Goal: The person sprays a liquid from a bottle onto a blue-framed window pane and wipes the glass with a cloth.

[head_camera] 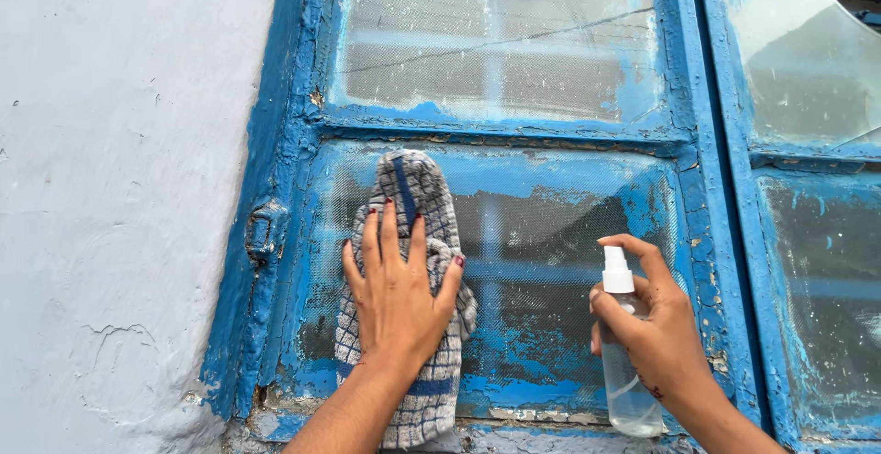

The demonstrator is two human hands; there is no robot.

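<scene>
My left hand (396, 293) lies flat, fingers spread, pressing a grey-and-white checked cloth (424, 204) with a dark blue stripe against the lower glass pane (551, 261) of a window. The cloth hangs down past the pane's bottom edge. My right hand (656, 330) grips a small clear spray bottle (627, 390) with a white nozzle, index finger curled over the top. The nozzle points left toward the pane. The glass is smeared with blue paint and grime.
The window frame (284, 142) is wood with peeling blue paint and a rusty hinge (261, 232) on its left side. A whitewashed wall (119, 188) fills the left. An upper pane (496, 45) and a second sash (808, 142) with cracked glass lie above and right.
</scene>
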